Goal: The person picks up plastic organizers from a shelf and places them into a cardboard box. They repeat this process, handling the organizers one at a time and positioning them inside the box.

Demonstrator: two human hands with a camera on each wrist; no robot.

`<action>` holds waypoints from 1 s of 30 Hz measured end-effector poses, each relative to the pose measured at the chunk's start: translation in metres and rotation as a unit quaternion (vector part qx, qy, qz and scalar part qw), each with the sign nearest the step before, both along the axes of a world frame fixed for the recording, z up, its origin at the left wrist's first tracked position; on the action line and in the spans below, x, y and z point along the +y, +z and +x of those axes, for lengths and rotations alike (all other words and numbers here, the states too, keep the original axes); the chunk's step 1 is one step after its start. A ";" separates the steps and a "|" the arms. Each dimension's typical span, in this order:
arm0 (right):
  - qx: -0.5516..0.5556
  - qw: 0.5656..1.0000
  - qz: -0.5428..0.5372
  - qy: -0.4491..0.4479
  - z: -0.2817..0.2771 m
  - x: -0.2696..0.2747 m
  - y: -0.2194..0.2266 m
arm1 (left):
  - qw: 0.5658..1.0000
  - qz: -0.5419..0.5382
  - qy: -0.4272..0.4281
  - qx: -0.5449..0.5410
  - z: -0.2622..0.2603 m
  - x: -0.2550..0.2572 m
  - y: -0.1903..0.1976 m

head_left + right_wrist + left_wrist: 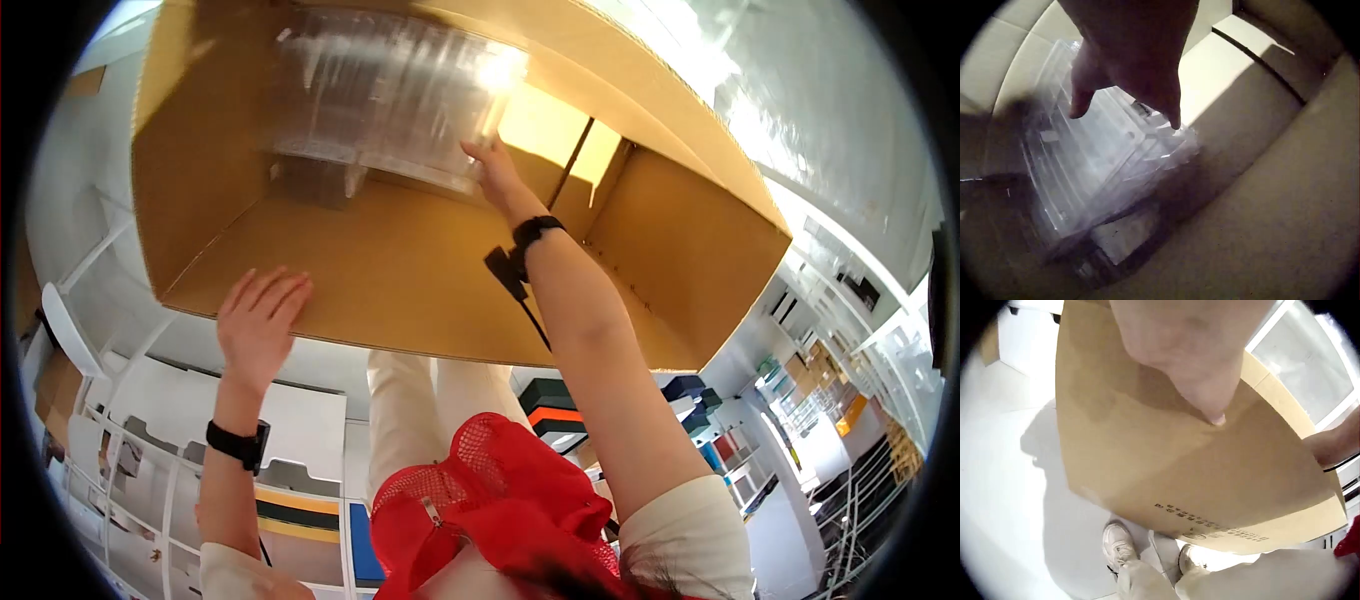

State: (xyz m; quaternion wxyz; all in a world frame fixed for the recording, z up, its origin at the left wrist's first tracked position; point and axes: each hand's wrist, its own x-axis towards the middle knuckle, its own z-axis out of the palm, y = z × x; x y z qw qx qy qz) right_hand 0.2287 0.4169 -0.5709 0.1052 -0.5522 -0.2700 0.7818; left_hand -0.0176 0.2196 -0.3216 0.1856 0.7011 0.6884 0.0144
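Right hand (495,170) reaches deep into the cardboard box (400,270), fingers spread on the clear plastic trays (390,95); left hand (260,320) presses flat against the box's near edge.

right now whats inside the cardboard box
Inside the cardboard box lies a stack of clear plastic trays, which the right hand touches. What lies beneath the stack is hidden. The left hand rests on the box's outer edge.
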 end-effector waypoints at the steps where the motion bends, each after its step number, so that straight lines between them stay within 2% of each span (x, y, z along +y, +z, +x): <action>1: 0.009 1.000 0.012 -0.015 -0.009 -0.001 0.014 | 1.000 -0.012 -0.001 0.001 0.002 0.001 0.003; 4: -0.024 0.998 0.057 -0.021 -0.019 -0.003 0.020 | 0.999 -0.030 -0.012 0.015 0.005 0.012 0.008; 6: -0.088 0.992 0.066 0.063 -0.014 -0.001 0.016 | 0.999 -0.040 -0.025 0.017 0.009 0.013 0.009; 8: -0.151 0.967 0.120 0.167 -0.010 0.003 0.005 | 0.998 -0.059 -0.022 0.016 0.011 0.009 0.007; 11: -0.258 0.893 0.121 0.347 -0.001 0.002 0.023 | 0.997 -0.074 -0.018 0.031 0.020 0.009 0.012; 14: -0.056 0.891 0.201 0.404 0.053 0.005 0.007 | 0.994 -0.094 -0.027 0.045 0.021 0.010 0.016; 15: -0.137 0.897 0.099 0.409 0.076 0.013 0.037 | 0.993 -0.104 -0.035 0.046 0.019 0.010 0.015; 17: -0.143 0.840 0.102 0.514 0.116 0.022 -0.009 | 0.994 -0.106 -0.026 0.022 0.009 0.001 0.008; 18: -0.260 0.874 0.012 0.411 0.133 0.023 0.012 | 0.994 -0.109 -0.020 0.011 0.001 -0.006 0.003; 19: -0.367 0.878 -0.082 0.297 0.150 0.024 0.035 | 0.991 -0.130 0.010 0.001 -0.009 -0.014 -0.003; 22: -0.387 0.897 -0.076 0.201 0.180 0.024 0.040 | 0.989 -0.134 0.006 0.058 0.019 -0.003 0.015; 24: -0.207 0.948 -0.030 0.241 0.192 0.022 0.052 | 0.988 -0.141 0.036 0.047 0.028 -0.003 0.018; 26: -0.019 0.961 0.023 0.277 0.191 0.024 0.072 | 0.987 -0.139 0.044 0.073 0.025 -0.006 0.018; 27: -0.027 0.962 0.031 0.269 0.185 0.024 0.088 | 0.977 -0.177 0.040 0.110 0.030 0.000 0.024; 29: -0.045 0.964 0.049 0.256 0.168 0.025 0.125 | 0.977 -0.174 0.048 0.113 0.020 -0.007 0.015; 30: 0.023 0.964 0.038 0.264 0.159 0.023 0.132 | 0.977 -0.171 0.052 0.113 0.013 -0.010 0.009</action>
